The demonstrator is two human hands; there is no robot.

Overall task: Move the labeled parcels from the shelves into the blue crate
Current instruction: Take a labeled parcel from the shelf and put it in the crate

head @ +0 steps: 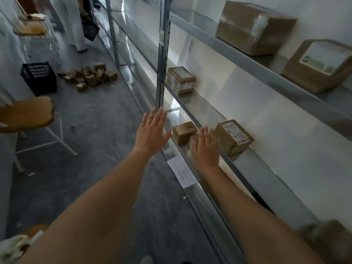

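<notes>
Metal shelving (pixel 215 119): right hand (pixel 206 147) and left hand (pixel 152 130), fingers straight (both empty), reach toward labeled parcel (pixel 235 137) just beyond the right.

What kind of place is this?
Probably a parcel storeroom or sorting room: long metal shelves hold labeled cardboard parcels, and a dark crate stands beside a pile of small boxes on the floor.

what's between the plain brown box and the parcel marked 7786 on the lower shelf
In the head view, the right hand, fingers straight, sits between the plain brown box and the parcel marked 7786, partly covering another small box behind it.
</notes>
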